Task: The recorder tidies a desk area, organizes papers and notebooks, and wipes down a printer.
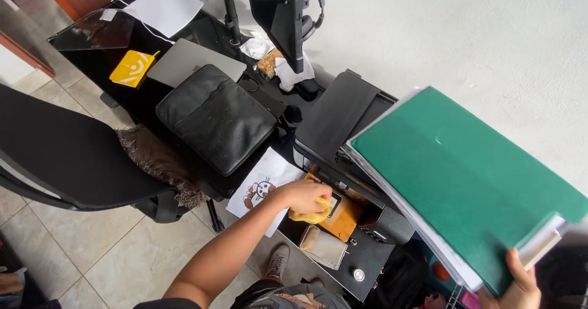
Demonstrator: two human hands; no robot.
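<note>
My left hand (301, 197) presses a yellow cloth (311, 214) onto the front panel of a black printer (343, 110), beside an orange-brown pad (344, 218). My right hand (520, 284) grips the lower corner of a green folder (462, 174), which is stacked with white papers and held tilted up above the printer's right side. A sheet of paper with a cartoon drawing (264, 189) lies just left of my left hand.
A black desk (92, 58) holds a black laptop sleeve (214, 116), a grey laptop (190, 61), a yellow box (131, 68) and white paper (164, 7). A monitor on an arm (282, 15) stands behind. A black chair (61, 150) stands at left on the tiled floor.
</note>
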